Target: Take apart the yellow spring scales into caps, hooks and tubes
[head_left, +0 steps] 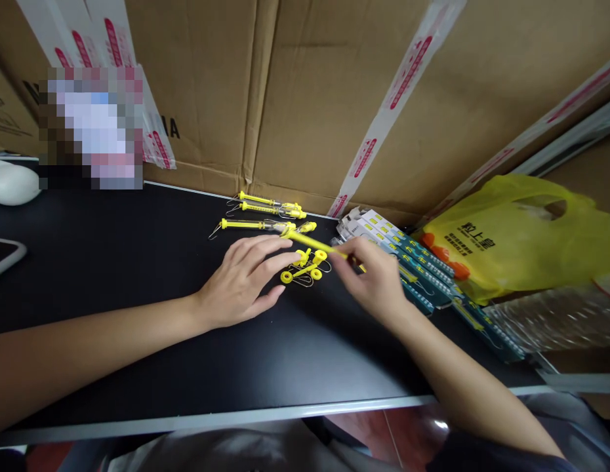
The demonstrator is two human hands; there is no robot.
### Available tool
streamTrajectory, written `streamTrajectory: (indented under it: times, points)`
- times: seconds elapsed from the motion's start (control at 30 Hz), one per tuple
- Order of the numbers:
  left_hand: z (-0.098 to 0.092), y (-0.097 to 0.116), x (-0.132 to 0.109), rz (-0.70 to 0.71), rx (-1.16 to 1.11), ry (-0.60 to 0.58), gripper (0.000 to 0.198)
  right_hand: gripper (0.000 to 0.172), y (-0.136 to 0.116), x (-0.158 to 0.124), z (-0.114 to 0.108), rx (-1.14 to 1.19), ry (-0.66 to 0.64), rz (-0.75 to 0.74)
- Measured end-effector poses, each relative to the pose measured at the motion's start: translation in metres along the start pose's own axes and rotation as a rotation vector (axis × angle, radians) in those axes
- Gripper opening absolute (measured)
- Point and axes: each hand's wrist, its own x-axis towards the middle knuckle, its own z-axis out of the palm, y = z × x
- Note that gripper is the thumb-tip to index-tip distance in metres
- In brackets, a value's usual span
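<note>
My right hand (pixel 371 278) pinches a thin yellow stick-shaped piece (pixel 312 242) that points left over the black table (pixel 113 262). Beside it, my left hand (pixel 243 278) is open, fingers stretched, with its fingertips touching the tip of that piece. Just under the fingertips lies a small heap of yellow ring parts with wire clips (pixel 305 269). Three assembled yellow sticks with clear sections and wire hooks (pixel 265 213) lie in a row farther back.
Big taped cardboard boxes (pixel 309 98) wall off the back. A fanned stack of printed packaging cards (pixel 403 255) lies to the right, then a yellow plastic bag (pixel 521 236) and clear wrapping (pixel 555 318). A white object (pixel 10 183) sits far left. The table's front edge runs below my arms.
</note>
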Motion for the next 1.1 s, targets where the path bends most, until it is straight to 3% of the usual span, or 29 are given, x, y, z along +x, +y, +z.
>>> streamTrajectory:
  times: [0.07, 0.1, 0.23, 0.33, 0.57, 0.8, 1.1]
  points:
    - [0.000, 0.000, 0.000, 0.014, -0.012, -0.039, 0.045, 0.023, 0.010, 0.005, -0.010, -0.305, 0.047, 0.091]
    - [0.000, 0.000, 0.000, 0.017, -0.013, -0.062, 0.043, 0.023, 0.014, 0.007, -0.013, -0.445, 0.003, 0.138]
    - [0.001, 0.000, 0.000, 0.005, -0.014, -0.135, 0.034, 0.020, 0.020, 0.011, -0.018, -0.725, -0.307, 0.297]
    - [0.002, -0.001, 0.000, 0.007, -0.026, -0.169, 0.028, 0.021, 0.018, 0.011, -0.016, -0.751, -0.464, 0.322]
    - [0.002, -0.001, 0.001, 0.006, -0.061, -0.192, 0.025, 0.027, 0.015, 0.009, -0.016, -0.751, -0.652, 0.327]
    - [0.003, -0.002, 0.000, 0.013, -0.068, -0.209, 0.021, 0.027, 0.018, 0.008, -0.008, -0.704, -0.969, 0.377]
    - [0.002, -0.002, 0.000, 0.017, -0.074, -0.208, 0.021, 0.027, 0.025, 0.009, -0.014, -0.712, -0.971, 0.454]
